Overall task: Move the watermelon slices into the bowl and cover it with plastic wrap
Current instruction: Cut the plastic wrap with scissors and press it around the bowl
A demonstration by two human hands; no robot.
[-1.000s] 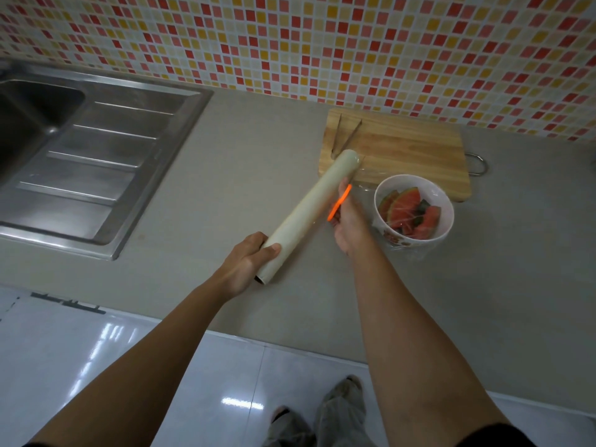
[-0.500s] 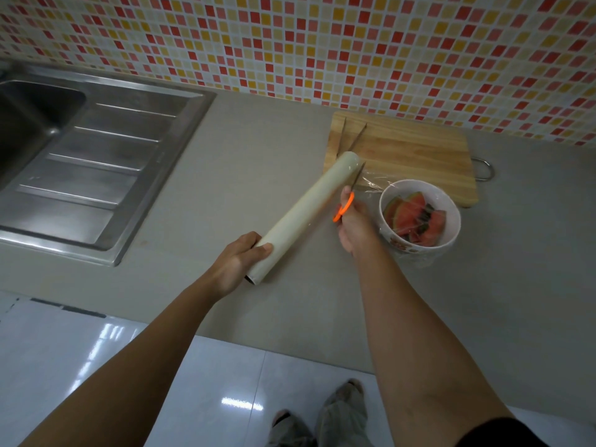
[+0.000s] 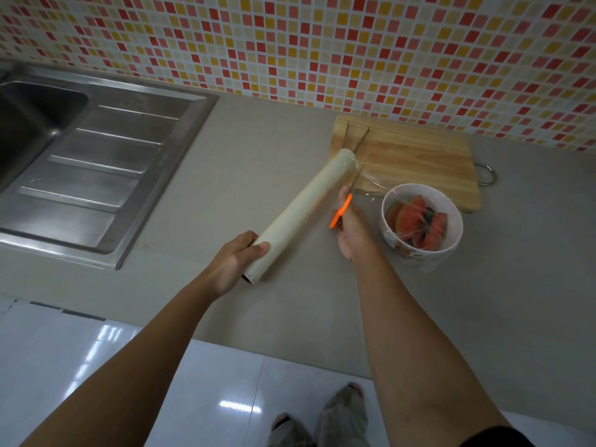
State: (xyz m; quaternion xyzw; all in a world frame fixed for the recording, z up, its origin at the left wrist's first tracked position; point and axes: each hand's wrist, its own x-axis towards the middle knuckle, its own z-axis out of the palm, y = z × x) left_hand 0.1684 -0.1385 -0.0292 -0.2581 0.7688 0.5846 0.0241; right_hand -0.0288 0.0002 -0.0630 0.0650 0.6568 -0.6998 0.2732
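Observation:
A white bowl (image 3: 451, 221) stands on the counter in front of the cutting board, holding several watermelon slices (image 3: 416, 221) under stretched plastic film (image 3: 371, 185). The film runs from the bowl to the pale plastic wrap roll (image 3: 306, 208), which lies diagonally above the counter. My left hand (image 3: 235, 259) grips the roll's near end. My right hand (image 3: 351, 230) holds orange-handled scissors (image 3: 343, 211) between roll and bowl, blades pointing away along the film near the roll's far end.
A wooden cutting board (image 3: 416, 156) with a metal hanging ring lies against the tiled wall, metal tongs (image 3: 354, 140) on its left part. A steel sink with drainboard (image 3: 96, 175) fills the left. The counter's front edge runs below my forearms, above a glossy white floor.
The scissors have advanced along the film toward the roll's far end. The roll has stayed in about the same place, and the bowl has not moved on the counter.

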